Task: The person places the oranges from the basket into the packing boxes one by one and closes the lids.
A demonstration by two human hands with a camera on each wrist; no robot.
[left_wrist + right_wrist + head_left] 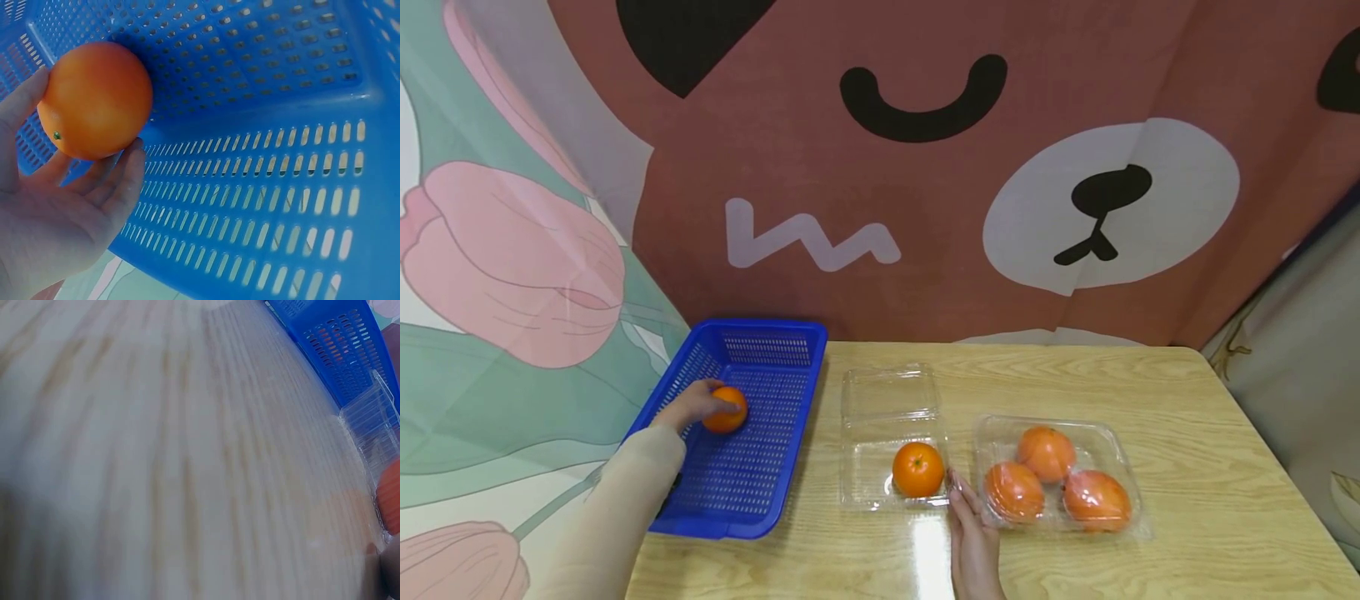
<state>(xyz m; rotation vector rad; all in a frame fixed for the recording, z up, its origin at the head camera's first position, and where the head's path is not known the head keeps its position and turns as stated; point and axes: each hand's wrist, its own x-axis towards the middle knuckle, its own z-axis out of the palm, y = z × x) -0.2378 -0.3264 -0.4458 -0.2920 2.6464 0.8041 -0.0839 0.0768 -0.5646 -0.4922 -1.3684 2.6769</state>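
Observation:
Inside the blue basket [814, 375], my left hand [700, 402] holds an orange [728, 414], its thumb and fingers around the fruit. The left wrist view shows that orange [94, 103] with its small green stem mark, close to the slotted basket wall [250, 206]. An uncovered clear plastic clamshell [868, 487] lies in mid-table, its lid folded back, with one orange [918, 469] in its right part. At the near right corner of that clamshell, my right hand [976, 537] grips the edge with its fingertips. Only a bit of this hand [390, 565] shows in the right wrist view.
To the right of my right hand sits a second clear plastic box [1105, 442], closed over three orange fruits [1047, 454]. The wooden table [1210, 467] meets a printed cloth backdrop [940, 300] behind it. The basket stands at the table's left side.

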